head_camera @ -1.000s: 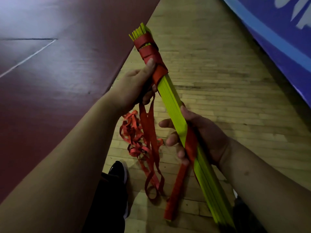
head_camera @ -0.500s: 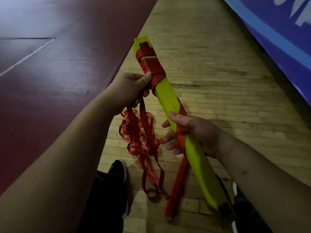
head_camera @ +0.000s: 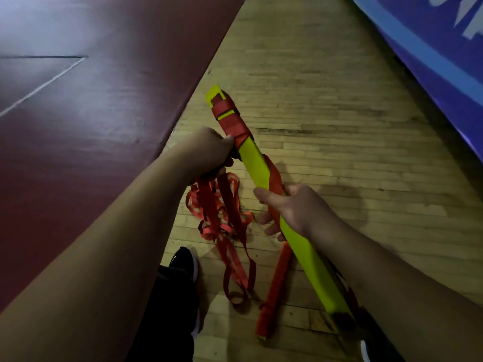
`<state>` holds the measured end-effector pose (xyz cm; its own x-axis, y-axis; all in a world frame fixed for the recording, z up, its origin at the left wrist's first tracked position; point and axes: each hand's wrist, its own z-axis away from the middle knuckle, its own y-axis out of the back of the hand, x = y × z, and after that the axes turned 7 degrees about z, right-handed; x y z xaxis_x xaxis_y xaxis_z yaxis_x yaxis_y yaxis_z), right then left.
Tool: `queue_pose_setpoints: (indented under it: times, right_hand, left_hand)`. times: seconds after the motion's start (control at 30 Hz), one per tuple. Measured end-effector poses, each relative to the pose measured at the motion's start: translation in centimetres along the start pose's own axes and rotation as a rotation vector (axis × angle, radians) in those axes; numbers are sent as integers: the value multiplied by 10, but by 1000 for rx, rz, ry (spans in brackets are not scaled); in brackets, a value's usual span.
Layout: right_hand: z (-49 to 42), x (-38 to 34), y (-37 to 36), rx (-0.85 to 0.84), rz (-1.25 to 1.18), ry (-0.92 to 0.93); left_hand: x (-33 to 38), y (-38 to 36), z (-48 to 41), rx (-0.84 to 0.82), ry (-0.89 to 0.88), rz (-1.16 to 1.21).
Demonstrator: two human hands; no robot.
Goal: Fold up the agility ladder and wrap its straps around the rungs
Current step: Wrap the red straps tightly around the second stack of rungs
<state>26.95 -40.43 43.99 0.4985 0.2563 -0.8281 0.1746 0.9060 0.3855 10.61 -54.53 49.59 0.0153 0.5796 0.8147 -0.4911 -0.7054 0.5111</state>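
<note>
Nearest, beside a black shoe: loose red webbing straps dangling toward the wooden floor, not yet wound. Right hand clenched round the stacked flat yellow-green plastic rungs, thumb pinning a diagonal strap turn. Left hand gripping straps below the far-end red wraps. Bundle rolled from edge-on to flat within the last second: another turn laid, much strap remaining.

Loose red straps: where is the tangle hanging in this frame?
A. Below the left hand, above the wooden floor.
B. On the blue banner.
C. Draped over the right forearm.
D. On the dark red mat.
A: the loose straps trail down from the left hand over the wooden floor, beside the yellow rungs that the right hand grips.
</note>
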Motion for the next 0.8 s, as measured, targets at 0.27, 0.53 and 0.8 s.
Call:
queue_pose_setpoints:
  times: [0.27,0.53,0.8]
  right_hand:
    - [0,7,-5,0,135,32]
    - [-1,-12,28,-482,-518,-50]
    - [15,-14,26,-705,-639,40]
  left_hand:
    - [-3,-2,1,13,34,-74]
    - [5,11,4,-247,-206,457]
    - [6,12,7,-341,-331,472]
